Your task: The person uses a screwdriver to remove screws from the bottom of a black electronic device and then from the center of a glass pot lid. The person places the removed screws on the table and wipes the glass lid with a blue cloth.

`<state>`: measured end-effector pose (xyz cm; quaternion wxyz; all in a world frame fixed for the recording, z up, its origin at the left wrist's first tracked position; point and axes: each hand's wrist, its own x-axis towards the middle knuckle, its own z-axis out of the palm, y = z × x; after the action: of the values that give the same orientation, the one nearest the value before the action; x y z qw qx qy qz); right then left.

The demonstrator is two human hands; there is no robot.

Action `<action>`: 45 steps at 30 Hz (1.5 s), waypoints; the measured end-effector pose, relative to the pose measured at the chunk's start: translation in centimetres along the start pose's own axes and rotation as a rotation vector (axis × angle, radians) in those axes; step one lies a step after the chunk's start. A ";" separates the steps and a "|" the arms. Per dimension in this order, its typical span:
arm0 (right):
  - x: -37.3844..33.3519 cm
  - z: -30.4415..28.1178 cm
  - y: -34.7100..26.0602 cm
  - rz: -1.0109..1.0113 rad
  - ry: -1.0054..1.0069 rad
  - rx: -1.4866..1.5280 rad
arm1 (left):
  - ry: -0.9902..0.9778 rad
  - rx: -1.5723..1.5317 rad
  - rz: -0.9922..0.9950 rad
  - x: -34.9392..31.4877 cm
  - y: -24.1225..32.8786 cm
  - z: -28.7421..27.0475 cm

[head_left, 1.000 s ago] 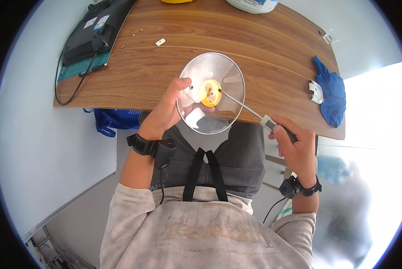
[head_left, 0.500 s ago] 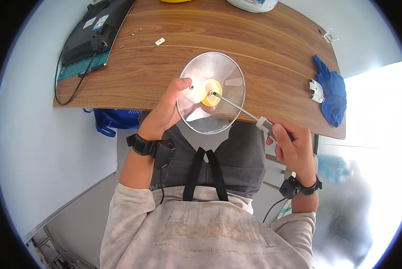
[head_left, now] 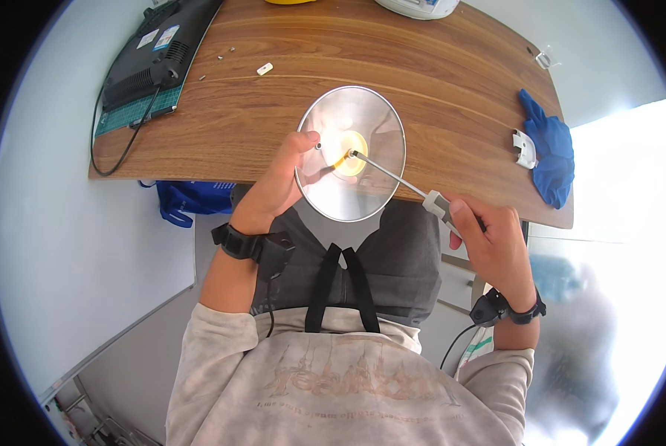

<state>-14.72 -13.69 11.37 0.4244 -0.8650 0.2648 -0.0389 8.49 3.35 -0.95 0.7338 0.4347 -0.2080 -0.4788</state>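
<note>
A round glass pot lid [head_left: 348, 193] with a metal rim is held up at the table's front edge. My left hand [head_left: 282, 175] grips its left side, thumb on the inner face beside a small vent hole; the other fingers are mostly behind the glass. Through the middle of the lid shows a yellow knob [head_left: 360, 165] on the far side. My right hand [head_left: 485, 232] is wrapped round the grey and white handle of a screwdriver [head_left: 396, 177]. Its shaft slants up and left, and the tip meets the screw [head_left: 352, 153] at the lid's centre.
A black monitor-like device [head_left: 141, 67] with a cable lies on a green cutting mat [head_left: 110, 119] at the left. Small metal bits and a small white piece [head_left: 264, 68] are on the wooden table [head_left: 452, 97]. At the right lie a blue cloth [head_left: 552, 152] and a white plastic part [head_left: 525, 149].
My right hand and forearm have swung slightly right, with the grip on the handle turned. The screwdriver tip stays at the lid's centre. The reflections on the glass have shifted.
</note>
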 end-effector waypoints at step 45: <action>2.7 -2.4 -2.4 -0.459 0.151 -0.664 | 0.025 0.054 0.025 -0.3 0.3 0.7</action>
<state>-12.12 -15.51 14.32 0.0816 -0.9863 0.0933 -0.1084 8.01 3.38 -0.25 0.7304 0.4578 -0.2171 -0.4581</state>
